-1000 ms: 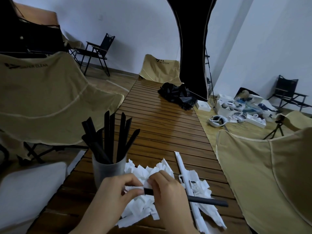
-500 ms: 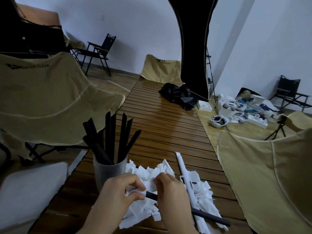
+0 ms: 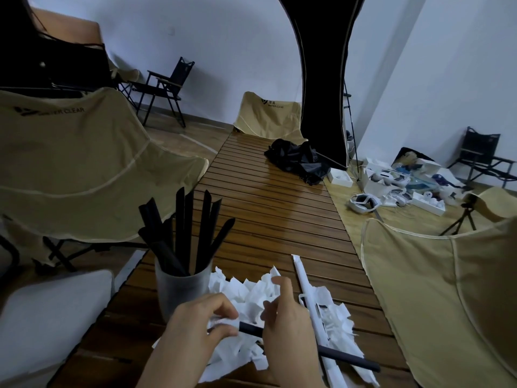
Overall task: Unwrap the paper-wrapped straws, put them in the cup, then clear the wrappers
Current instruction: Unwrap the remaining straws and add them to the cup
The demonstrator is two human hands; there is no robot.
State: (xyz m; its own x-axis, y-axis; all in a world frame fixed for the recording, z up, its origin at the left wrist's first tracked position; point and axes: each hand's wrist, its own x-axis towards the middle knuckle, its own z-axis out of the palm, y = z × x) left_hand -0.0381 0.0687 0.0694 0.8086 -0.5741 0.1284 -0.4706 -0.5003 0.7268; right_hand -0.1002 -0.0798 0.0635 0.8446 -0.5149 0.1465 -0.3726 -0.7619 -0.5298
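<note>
Head view: the left hand (image 3: 200,322) is pinching the wrapper (image 3: 223,326) end; the right hand (image 3: 285,317) is gripping the black straw (image 3: 347,357) beside the cup (image 3: 179,292). Risk: the paper is tearing short, leaving scraps.

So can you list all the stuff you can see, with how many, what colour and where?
cup: one, frosted grey, near left of table
straws in cup: about nine, black, standing upright
straw in hands: one, black, low over the wrappers
wrapped straw: one, white paper, right of the pile
wrappers: a heap, white, in front of the cup
table: one, brown wooden slats
bag: one, black, far end of table
camp chairs: three tan; two black by the walls
gadgets and boxes: many, mostly white, floor on right
left hand: pinching wrapper paper
right hand: grip on the straw
</note>
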